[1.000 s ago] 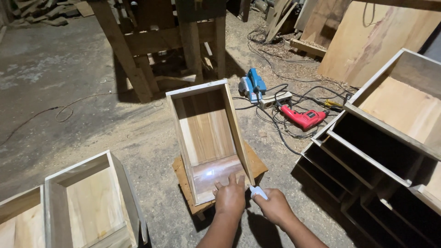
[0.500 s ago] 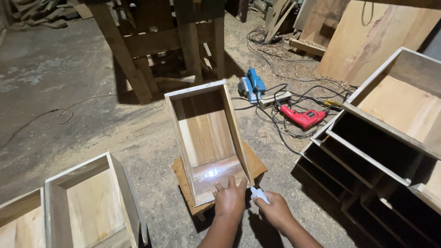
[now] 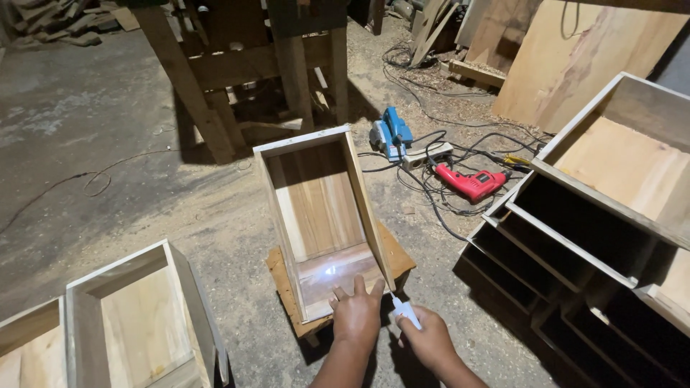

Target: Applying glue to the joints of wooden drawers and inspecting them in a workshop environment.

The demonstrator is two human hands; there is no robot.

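While the open wooden box (image 3: pixel 320 208) stood on a low stool (image 3: pixel 392 259) with bare floor to its left, the left hand (image 3: pixel 357 314) lay flat, fingers spread, on its near edge; the right hand (image 3: pixel 431 339) gripped a small white tube (image 3: pixel 405 312), tip at the box's corner.

Two hands (image 3: pixel 357 316), one glue bottle (image 3: pixel 407 313), three open wooden boxes (image 3: pixel 320 215), two power tools (image 3: pixel 474 183)

The left hand (image 3: pixel 357 316) lies flat on the near edge of the open wooden box (image 3: pixel 320 215), which rests on a stool (image 3: pixel 399 260). The right hand (image 3: pixel 431 341) holds a small white bottle (image 3: pixel 406 312) at the box's near right corner.
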